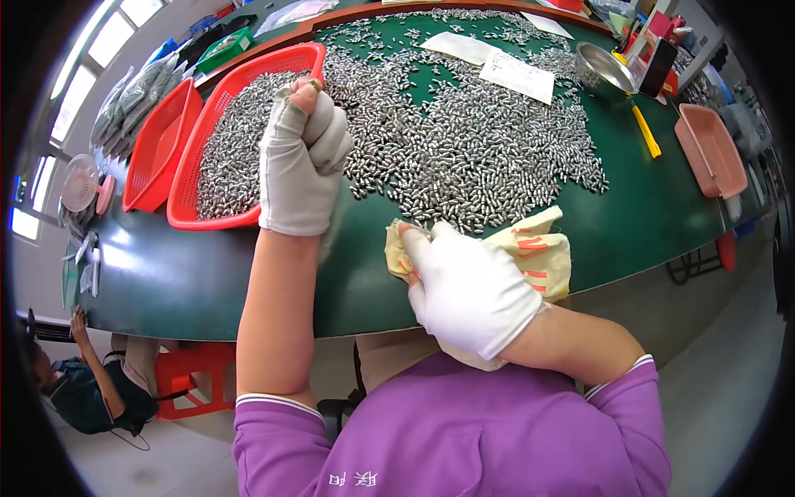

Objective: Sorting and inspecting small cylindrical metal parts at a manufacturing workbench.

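Note:
My left hand [306,157], in a white glove with bare thumb tip, is raised over the right side of a red perforated basket [184,178]. Its fingers are curled closed, and a small metal part [315,84] shows at the tip of the thumb; its shape is hard to make out. Lower on the table, my right hand [472,286], also gloved in white, grips a pale yellow cloth [546,253] with orange-red marks. This cloth lies at the near edge of a wide spread of small silvery bullet-shaped metal parts [489,141]. More such parts fill the basket.
Beside the basket stands a second red tray [161,153]. Paper sheets [517,76] lie on the parts. A metal pan [604,70], a yellow-handled tool [646,132] and a pink basket [710,149] are at right. A small fan [80,182] stands left; another person [91,389] is at lower left.

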{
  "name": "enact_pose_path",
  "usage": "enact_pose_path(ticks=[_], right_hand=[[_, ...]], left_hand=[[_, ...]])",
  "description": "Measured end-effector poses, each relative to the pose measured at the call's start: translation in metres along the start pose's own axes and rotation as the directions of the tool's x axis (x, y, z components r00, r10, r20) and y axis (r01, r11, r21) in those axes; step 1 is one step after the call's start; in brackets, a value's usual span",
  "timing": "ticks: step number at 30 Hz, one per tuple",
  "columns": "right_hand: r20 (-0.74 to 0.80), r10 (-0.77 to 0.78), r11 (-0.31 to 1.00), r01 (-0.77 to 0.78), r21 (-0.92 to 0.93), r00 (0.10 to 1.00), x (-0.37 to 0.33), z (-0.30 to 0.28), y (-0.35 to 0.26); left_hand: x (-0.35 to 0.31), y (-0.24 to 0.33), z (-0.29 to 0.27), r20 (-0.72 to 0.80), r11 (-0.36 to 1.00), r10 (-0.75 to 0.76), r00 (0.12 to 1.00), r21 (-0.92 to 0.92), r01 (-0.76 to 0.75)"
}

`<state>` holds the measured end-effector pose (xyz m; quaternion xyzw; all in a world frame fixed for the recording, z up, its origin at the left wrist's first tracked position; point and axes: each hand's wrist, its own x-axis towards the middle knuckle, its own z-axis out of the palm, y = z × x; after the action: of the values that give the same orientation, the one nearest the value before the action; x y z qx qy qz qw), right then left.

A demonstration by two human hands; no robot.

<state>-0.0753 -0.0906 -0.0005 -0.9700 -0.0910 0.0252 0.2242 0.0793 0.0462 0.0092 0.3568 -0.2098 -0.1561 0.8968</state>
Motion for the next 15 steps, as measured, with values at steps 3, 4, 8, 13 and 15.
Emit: enact_pose_path(ticks=[3, 4, 8, 13, 15], right_hand=[[0.061, 0.035, 0.999, -0.036, 0.018, 0.998, 0.01, 0.004, -0.003], [0.066, 0.023, 1.0, -0.024, 0.019, 0.998, 0.012, 0.006, -0.004], [0.171, -0.062, 0.993, 0.044, 0.107, 0.983, 0.003, 0.001, -0.023], [0.235, -0.219, 0.972, 0.192, 0.133, 0.947, -0.044, -0.004, -0.001], [0.301, -0.208, 0.974, 0.17, 0.146, 0.931, -0.066, -0.029, 0.023]], left_hand=[[0.0, 0.0, -0.001, 0.018, 1.0, -0.012, 1.0, 0.006, 0.012], [0.0, -0.001, -0.001, 0.02, 1.0, -0.011, 1.0, 0.007, 0.011], [-0.001, 0.0, 0.0, 0.024, 1.0, 0.025, 0.999, 0.001, -0.025], [0.005, -0.01, -0.003, 0.066, 0.999, -0.033, 0.997, -0.032, 0.035], [0.003, -0.01, -0.006, 0.058, 0.998, -0.036, 0.998, -0.05, 0.038]])
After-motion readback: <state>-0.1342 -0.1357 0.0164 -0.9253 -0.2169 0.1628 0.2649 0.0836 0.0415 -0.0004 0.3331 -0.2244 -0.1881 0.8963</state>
